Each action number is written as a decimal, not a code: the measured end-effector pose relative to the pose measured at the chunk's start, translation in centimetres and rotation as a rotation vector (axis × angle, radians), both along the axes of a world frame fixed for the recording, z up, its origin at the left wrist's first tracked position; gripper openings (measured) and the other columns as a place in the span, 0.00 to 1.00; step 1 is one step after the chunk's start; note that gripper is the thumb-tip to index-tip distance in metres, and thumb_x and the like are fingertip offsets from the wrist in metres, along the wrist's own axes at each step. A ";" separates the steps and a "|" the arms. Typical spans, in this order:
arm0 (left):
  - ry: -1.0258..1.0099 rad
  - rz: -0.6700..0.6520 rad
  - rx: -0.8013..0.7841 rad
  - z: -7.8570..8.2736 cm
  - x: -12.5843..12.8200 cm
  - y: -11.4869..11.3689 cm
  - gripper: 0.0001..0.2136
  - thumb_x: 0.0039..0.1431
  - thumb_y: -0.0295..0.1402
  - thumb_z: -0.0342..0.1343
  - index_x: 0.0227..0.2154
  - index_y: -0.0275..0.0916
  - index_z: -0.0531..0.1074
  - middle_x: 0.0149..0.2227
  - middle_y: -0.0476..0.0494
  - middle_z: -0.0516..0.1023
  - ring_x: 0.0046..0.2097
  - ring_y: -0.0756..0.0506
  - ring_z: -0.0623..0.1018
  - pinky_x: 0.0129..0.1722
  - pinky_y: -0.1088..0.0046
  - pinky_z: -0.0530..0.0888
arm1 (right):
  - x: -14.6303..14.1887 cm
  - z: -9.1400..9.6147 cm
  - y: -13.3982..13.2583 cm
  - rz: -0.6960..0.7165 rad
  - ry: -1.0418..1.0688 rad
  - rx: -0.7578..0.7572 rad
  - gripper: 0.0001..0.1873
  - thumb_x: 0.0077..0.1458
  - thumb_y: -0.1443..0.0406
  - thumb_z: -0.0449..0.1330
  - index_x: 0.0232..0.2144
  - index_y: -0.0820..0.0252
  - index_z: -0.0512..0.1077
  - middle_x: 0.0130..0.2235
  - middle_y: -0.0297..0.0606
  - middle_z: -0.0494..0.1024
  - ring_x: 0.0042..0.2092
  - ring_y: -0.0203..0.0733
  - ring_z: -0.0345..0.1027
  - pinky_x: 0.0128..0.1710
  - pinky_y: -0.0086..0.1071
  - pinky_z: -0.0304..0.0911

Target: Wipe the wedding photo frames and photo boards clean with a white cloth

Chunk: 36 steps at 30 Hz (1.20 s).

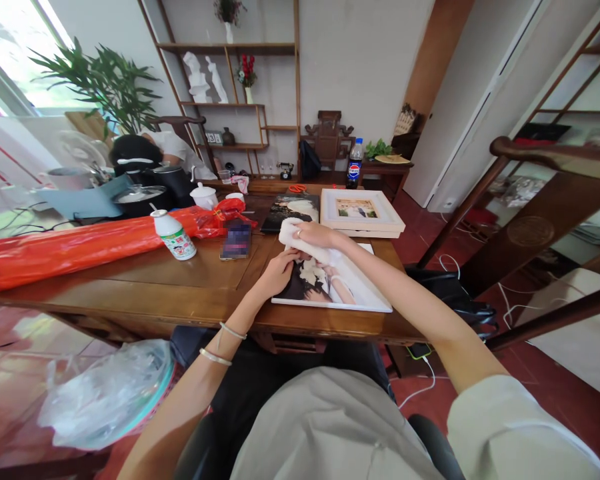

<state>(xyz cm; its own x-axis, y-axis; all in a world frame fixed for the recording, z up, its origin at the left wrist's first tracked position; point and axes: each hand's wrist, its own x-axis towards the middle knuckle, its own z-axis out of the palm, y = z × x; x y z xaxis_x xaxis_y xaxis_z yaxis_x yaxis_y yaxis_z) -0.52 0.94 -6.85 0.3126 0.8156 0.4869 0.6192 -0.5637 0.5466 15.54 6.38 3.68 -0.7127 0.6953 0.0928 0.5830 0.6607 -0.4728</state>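
Wooden tabletop (207, 273), head view: one phone (236, 241), one white bottle (174, 235) and, near the front edge, one white-edged photo panel (337, 290) picturing pale flowers. Right hand (316, 233) grips one white cloth (291, 230) over it; left hand (277, 272) rests outstretched at its left side.

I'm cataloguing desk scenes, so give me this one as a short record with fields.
Right hand: holds a white cloth over the photo panel
Left hand: rests on the panel's left side
Surface: wooden table
Beyond panel: dark photo, white-framed photo, Pepsi bottle
Left of panel: smartphone, white-and-green bottle, red plastic wrapping
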 end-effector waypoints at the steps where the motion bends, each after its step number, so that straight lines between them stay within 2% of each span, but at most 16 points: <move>1: -0.006 0.001 0.003 0.0 0.0 0.0 0.17 0.59 0.26 0.43 0.44 0.35 0.74 0.54 0.39 0.72 0.57 0.42 0.71 0.60 0.61 0.64 | 0.0 0.0 0.3 -0.024 -0.003 -0.010 0.14 0.55 0.66 0.48 0.40 0.62 0.70 0.36 0.41 0.79 0.37 0.46 0.71 0.42 0.38 0.64; 5: -0.022 -0.012 0.003 0.0 0.0 0.0 0.17 0.59 0.26 0.42 0.45 0.36 0.74 0.54 0.40 0.72 0.57 0.44 0.71 0.60 0.62 0.63 | 2.1 0.1 0.1 -0.100 -0.051 -0.020 0.12 0.55 0.65 0.49 0.37 0.62 0.71 0.37 0.42 0.79 0.37 0.47 0.71 0.42 0.39 0.65; 10: -0.027 -0.022 -0.020 0.1 0.1 0.0 0.18 0.59 0.26 0.41 0.47 0.34 0.73 0.55 0.38 0.71 0.58 0.43 0.69 0.61 0.62 0.62 | 8.1 0.6 -2.2 -0.143 -0.066 -0.019 0.13 0.55 0.65 0.50 0.39 0.61 0.71 0.49 0.44 0.75 0.48 0.51 0.68 0.49 0.40 0.61; 13: -0.016 -0.032 -0.033 0.1 0.1 0.0 0.19 0.58 0.26 0.41 0.47 0.34 0.73 0.55 0.38 0.70 0.59 0.43 0.68 0.61 0.62 0.62 | 11.6 0.2 -3.3 -0.207 -0.097 -0.019 0.14 0.56 0.64 0.49 0.39 0.61 0.72 0.49 0.45 0.75 0.48 0.52 0.68 0.49 0.41 0.61; 15: -0.017 -0.033 -0.036 0.1 0.2 0.0 0.19 0.58 0.26 0.41 0.47 0.35 0.73 0.56 0.39 0.71 0.58 0.43 0.69 0.61 0.62 0.62 | 12.9 -0.3 -4.1 -0.236 -0.130 0.015 0.14 0.57 0.64 0.49 0.39 0.62 0.73 0.48 0.45 0.76 0.48 0.52 0.68 0.49 0.41 0.61; 18: -0.021 -0.023 -0.020 0.1 0.2 -0.1 0.19 0.58 0.26 0.41 0.47 0.36 0.73 0.55 0.40 0.71 0.58 0.44 0.69 0.61 0.62 0.62 | 12.6 -1.3 -6.8 -0.202 -0.170 0.113 0.16 0.56 0.67 0.49 0.42 0.63 0.73 0.49 0.46 0.75 0.51 0.52 0.66 0.52 0.42 0.59; 21: -0.001 -0.017 -0.004 0.1 0.1 -0.1 0.19 0.59 0.26 0.41 0.47 0.34 0.73 0.55 0.38 0.71 0.58 0.44 0.69 0.61 0.62 0.62 | 10.5 -1.7 -11.4 -0.065 -0.176 0.196 0.17 0.54 0.71 0.49 0.43 0.61 0.74 0.51 0.45 0.73 0.53 0.50 0.64 0.54 0.42 0.56; 24: 0.008 -0.023 0.006 0.0 0.0 0.0 0.19 0.59 0.26 0.40 0.47 0.34 0.73 0.55 0.38 0.71 0.58 0.44 0.69 0.61 0.61 0.62 | 8.2 -1.2 -15.6 0.107 -0.121 0.193 0.18 0.51 0.73 0.50 0.42 0.56 0.74 0.51 0.38 0.73 0.55 0.47 0.62 0.56 0.40 0.54; 26: 0.004 -0.027 0.011 0.1 0.0 0.0 0.19 0.59 0.25 0.41 0.47 0.35 0.73 0.55 0.40 0.71 0.58 0.44 0.69 0.61 0.60 0.62 | 7.5 -1.1 -16.5 0.148 -0.092 0.169 0.18 0.53 0.72 0.50 0.43 0.55 0.73 0.52 0.38 0.73 0.56 0.46 0.61 0.56 0.39 0.54; 28: 0.003 -0.028 0.009 0.1 0.0 -0.1 0.18 0.59 0.25 0.41 0.47 0.36 0.73 0.55 0.40 0.71 0.58 0.44 0.69 0.61 0.60 0.62 | 7.3 -1.3 -15.6 0.092 -0.086 0.146 0.17 0.56 0.68 0.50 0.46 0.57 0.72 0.52 0.41 0.72 0.56 0.48 0.61 0.55 0.41 0.55; 31: 0.010 -0.028 0.004 0.2 0.1 -0.2 0.18 0.59 0.26 0.41 0.46 0.34 0.73 0.55 0.38 0.71 0.58 0.43 0.69 0.61 0.61 0.62 | 7.7 -2.0 -12.0 -0.036 -0.088 0.146 0.17 0.59 0.64 0.49 0.48 0.60 0.71 0.53 0.46 0.71 0.56 0.51 0.61 0.54 0.45 0.55; 36: 0.009 -0.022 0.005 0.3 0.2 -0.3 0.18 0.60 0.26 0.41 0.46 0.34 0.73 0.55 0.37 0.71 0.58 0.43 0.69 0.60 0.61 0.63 | 7.7 -2.1 -6.1 -0.046 -0.044 0.140 0.17 0.60 0.66 0.49 0.47 0.61 0.72 0.51 0.45 0.73 0.53 0.49 0.64 0.52 0.42 0.57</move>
